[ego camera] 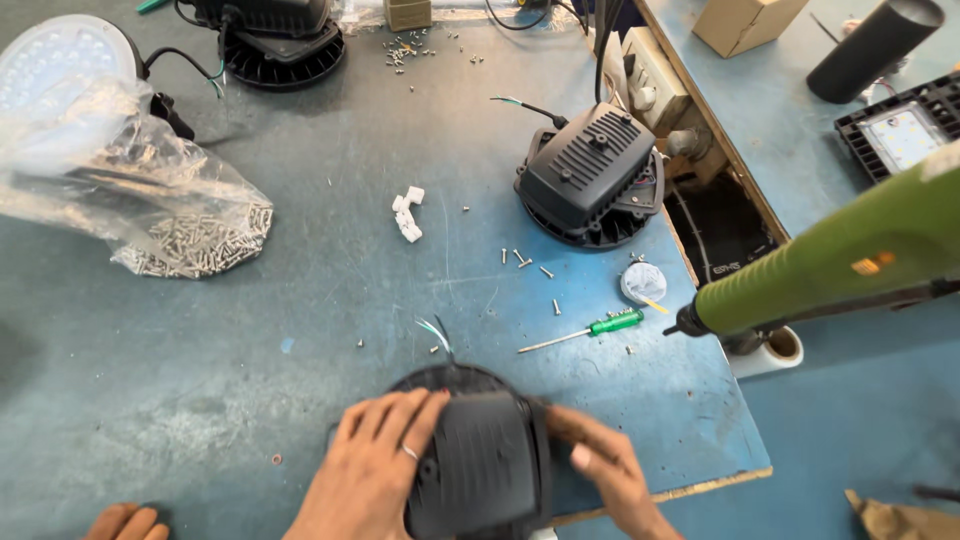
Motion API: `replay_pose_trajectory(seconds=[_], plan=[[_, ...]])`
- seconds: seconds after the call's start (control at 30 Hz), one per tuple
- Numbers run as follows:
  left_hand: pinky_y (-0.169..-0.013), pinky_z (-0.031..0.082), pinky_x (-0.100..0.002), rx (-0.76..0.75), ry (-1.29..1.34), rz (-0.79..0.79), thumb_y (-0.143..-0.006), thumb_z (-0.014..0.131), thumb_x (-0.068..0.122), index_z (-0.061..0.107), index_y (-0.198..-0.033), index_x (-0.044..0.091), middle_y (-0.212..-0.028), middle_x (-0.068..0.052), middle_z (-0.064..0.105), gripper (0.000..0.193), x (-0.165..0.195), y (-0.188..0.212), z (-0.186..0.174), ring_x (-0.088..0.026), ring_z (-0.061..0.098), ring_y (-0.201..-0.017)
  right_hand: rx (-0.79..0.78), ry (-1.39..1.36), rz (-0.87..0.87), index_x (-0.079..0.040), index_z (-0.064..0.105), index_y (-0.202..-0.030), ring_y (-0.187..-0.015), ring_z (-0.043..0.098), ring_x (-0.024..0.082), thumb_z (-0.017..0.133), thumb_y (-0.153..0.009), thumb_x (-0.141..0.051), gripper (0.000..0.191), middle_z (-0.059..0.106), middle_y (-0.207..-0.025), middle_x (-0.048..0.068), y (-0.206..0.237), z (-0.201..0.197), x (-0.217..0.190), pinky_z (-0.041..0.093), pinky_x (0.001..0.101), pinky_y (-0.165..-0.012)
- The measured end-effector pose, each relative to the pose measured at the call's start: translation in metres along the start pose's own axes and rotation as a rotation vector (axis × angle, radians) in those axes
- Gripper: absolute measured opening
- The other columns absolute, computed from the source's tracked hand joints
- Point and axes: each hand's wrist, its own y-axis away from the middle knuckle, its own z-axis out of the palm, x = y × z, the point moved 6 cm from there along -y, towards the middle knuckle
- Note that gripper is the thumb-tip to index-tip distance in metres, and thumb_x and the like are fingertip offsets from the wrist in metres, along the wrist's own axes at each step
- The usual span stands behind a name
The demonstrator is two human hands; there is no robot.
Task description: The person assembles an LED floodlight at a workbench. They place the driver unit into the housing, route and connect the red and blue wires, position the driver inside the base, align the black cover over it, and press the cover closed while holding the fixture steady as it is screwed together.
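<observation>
Worn blue workbench (300,330), black round lamp housing (478,455) at its near edge under both hands, green-handled screwdriver (585,331) just beyond the grip, loose screws (525,260) and second lamp housing (592,178) farther off, clear bag of screws (195,243) far left.

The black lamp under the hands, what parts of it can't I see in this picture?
- Head view: the black lamp runs off the bottom edge.
- Its left side is covered by the left hand, its right rim by the right hand.
- Its underside lies against the blue table, hidden.
- The wires at its top are too thin to follow to where they join.
</observation>
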Motion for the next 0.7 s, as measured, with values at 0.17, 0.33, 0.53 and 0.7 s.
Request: replay_pose_trajectory(seconds=[0.17,0.33,0.53,0.7], plan=[[-0.106,0.037,-0.053,-0.004,-0.085,0.14,-0.089,0.049,0.022,0.052,-0.143,0.0,-0.133,-0.019,0.058,0.058,0.01,0.003,0.03,-0.033,0.054,-0.126,-0.221,0.352,0.148,0.003,0.074,-0.123,-0.1,0.066,0.021,0.062,-0.095,-0.017,0.037,0.07,-0.115,0.014,-0.065,0.008,-0.037,0.055,0.0339,-0.089],[-0.104,0.042,-0.053,0.077,-0.087,0.061,-0.099,0.048,0.026,0.062,-0.137,0.006,-0.126,-0.015,0.065,0.045,0.013,0.01,0.033,-0.028,0.062,-0.121,-0.554,0.537,0.204,0.0,0.071,-0.125,-0.103,0.068,0.016,0.064,-0.09,-0.011,0.038,0.067,-0.11,0.007,-0.08,0.03,-0.088,0.062,0.0331,-0.088],[-0.101,0.045,-0.051,0.115,-0.077,0.068,-0.098,0.05,0.026,0.065,-0.135,0.005,-0.123,-0.014,0.068,0.045,0.015,0.007,0.027,-0.027,0.065,-0.116,-0.466,0.38,0.635,0.003,0.069,-0.125,-0.074,0.065,0.012,0.066,-0.084,-0.005,0.042,0.071,-0.088,0.006,-0.074,0.021,-0.071,0.059,0.0282,-0.062],[-0.101,0.048,-0.05,0.153,-0.079,0.077,-0.094,0.057,0.02,0.065,-0.132,0.005,-0.124,-0.015,0.068,0.041,0.018,0.006,0.018,-0.027,0.066,-0.116,-0.458,0.496,0.679,0.001,0.071,-0.127,-0.066,0.059,0.008,0.065,-0.085,-0.007,0.043,0.065,-0.078,0.004,-0.079,0.012,-0.066,0.056,0.0249,-0.057]])
